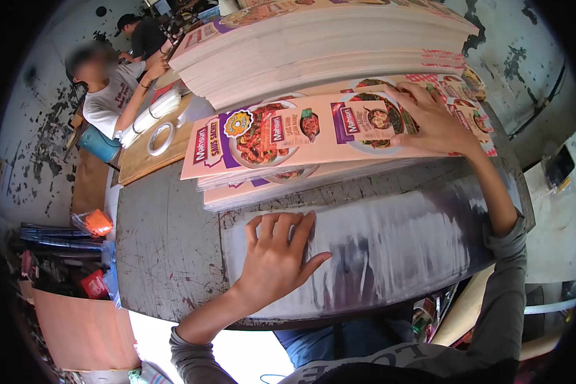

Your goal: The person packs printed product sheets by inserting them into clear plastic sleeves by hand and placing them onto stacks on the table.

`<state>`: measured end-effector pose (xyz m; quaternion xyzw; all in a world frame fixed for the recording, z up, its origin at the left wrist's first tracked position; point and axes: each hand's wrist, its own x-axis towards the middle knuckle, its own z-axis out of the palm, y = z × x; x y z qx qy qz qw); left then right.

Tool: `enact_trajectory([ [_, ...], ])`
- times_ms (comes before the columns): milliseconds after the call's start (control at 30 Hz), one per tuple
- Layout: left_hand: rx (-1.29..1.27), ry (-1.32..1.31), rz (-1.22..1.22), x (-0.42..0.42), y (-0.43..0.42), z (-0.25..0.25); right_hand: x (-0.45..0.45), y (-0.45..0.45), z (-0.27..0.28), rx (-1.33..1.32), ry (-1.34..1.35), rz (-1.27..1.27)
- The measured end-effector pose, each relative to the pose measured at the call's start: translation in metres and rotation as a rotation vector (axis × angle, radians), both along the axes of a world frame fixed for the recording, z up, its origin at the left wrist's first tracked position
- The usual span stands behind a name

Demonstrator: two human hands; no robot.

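Observation:
My left hand (272, 256) rests on a stack of clear plastic sleeves (365, 256) at the table's near side. Its fingers are a little bent and the thumb is stretched out. Farther away, my right hand (438, 121) lies spread across the right part of a printed cardboard sheet (326, 125), thumb and fingers apart on its surface. The sheet is peach, with food pictures and "Mahsuri" lettering. Beneath it are more sheets, the lower ones in shiny plastic (281, 190).
A tall pile of cardboard sheets (326, 54) stands behind. At left, a tape roll (160, 139) lies on a wooden board (137, 168). A person in a white shirt (109, 102) sits there, and another in dark clothes (146, 40) is beyond. Below left is an orange bundle (98, 223).

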<state>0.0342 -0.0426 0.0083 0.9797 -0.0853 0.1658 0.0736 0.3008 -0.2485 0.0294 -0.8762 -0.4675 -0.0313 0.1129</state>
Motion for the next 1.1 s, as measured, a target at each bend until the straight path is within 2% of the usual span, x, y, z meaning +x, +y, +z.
enact_trajectory([
  [100, 0.012, -0.027, -0.005, -0.001, 0.0, -0.009, 0.005, 0.002, -0.009, 0.092, -0.102, -0.002],
  [233, -0.037, 0.006, 0.04, 0.0, 0.001, -0.012, -0.009, 0.004, 0.004, 0.171, -0.08, -0.033],
  [333, -0.133, -0.02, 0.009, 0.001, 0.002, -0.013, -0.027, 0.007, 0.018, 0.258, -0.307, -0.075],
  [633, -0.248, -0.13, -0.041, -0.001, 0.001, -0.017, -0.06, 0.004, 0.057, 0.359, -0.409, -0.001],
  [700, -0.336, -0.05, -0.006, 0.001, 0.0, -0.014, -0.074, 0.025, 0.067, 0.386, -0.357, -0.006],
  [733, -0.329, -0.042, -0.023, 0.003, 0.001, -0.013, -0.076, 0.037, 0.07, 0.407, -0.294, 0.082],
  [767, -0.277, -0.07, -0.064, 0.004, 0.005, -0.013, -0.08, 0.051, 0.071, 0.43, -0.232, 0.172],
  [833, -0.22, -0.089, -0.106, 0.003, 0.007, -0.018, -0.093, 0.081, 0.075, 0.41, -0.246, 0.172],
  [900, -0.136, -0.219, -0.136, 0.002, 0.005, -0.023, -0.108, 0.111, 0.079, 0.502, -0.127, 0.259],
  [967, -0.111, -0.238, -0.155, 0.0, 0.006, -0.023, -0.118, 0.14, 0.078, 0.707, -0.191, 0.357],
  [1100, -0.028, -0.315, -0.18, -0.004, 0.007, -0.025, -0.137, 0.171, 0.072, 0.747, -0.085, 0.421],
])
